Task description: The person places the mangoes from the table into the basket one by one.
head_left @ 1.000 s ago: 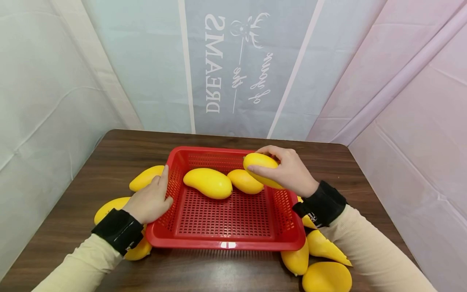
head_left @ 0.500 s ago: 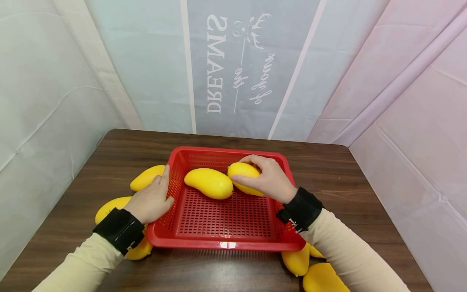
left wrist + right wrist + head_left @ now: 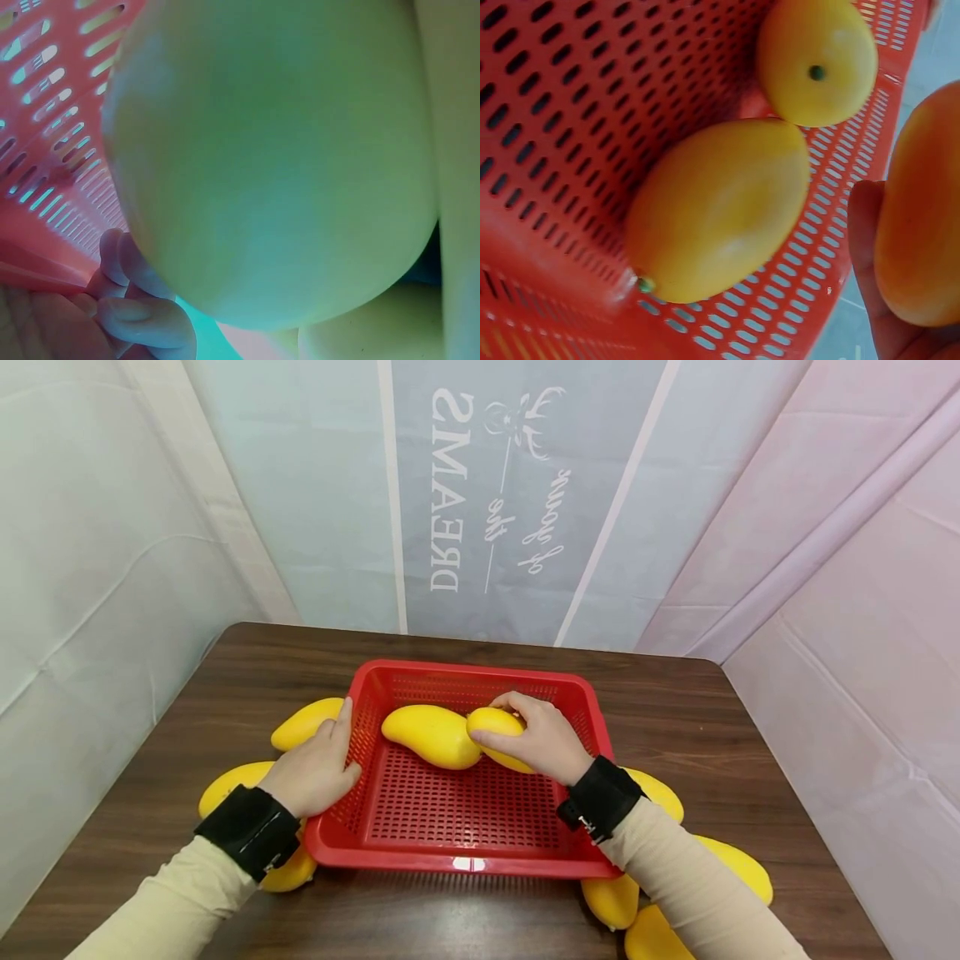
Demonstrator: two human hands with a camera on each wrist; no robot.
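My left hand (image 3: 318, 768) grips the left rim of the red plastic basket (image 3: 465, 865), index finger lying along it. In the left wrist view its fingers (image 3: 146, 322) curl beside the slotted basket wall, and a large mango (image 3: 277, 165) fills the middle. Inside the basket, my right hand (image 3: 543, 739) holds a yellow mango (image 3: 497, 723) between thumb and fingers. A curved mango (image 3: 431, 737) lies just left of it. The right wrist view shows the held mango (image 3: 922, 217) above two others, one lying lengthwise (image 3: 720, 210) and one end-on (image 3: 817, 64).
Mangoes (image 3: 306, 724) lie on the brown table (image 3: 675, 702) left of the basket, partly behind my left hand and wrist. More mangoes (image 3: 738, 868) lie to the right, partly under my right forearm. A printed curtain (image 3: 517, 502) hangs behind the table.
My right hand has carried its mango left and down from the basket's right side into the basket. It now covers the mango beneath it. My left hand has stayed on the rim.
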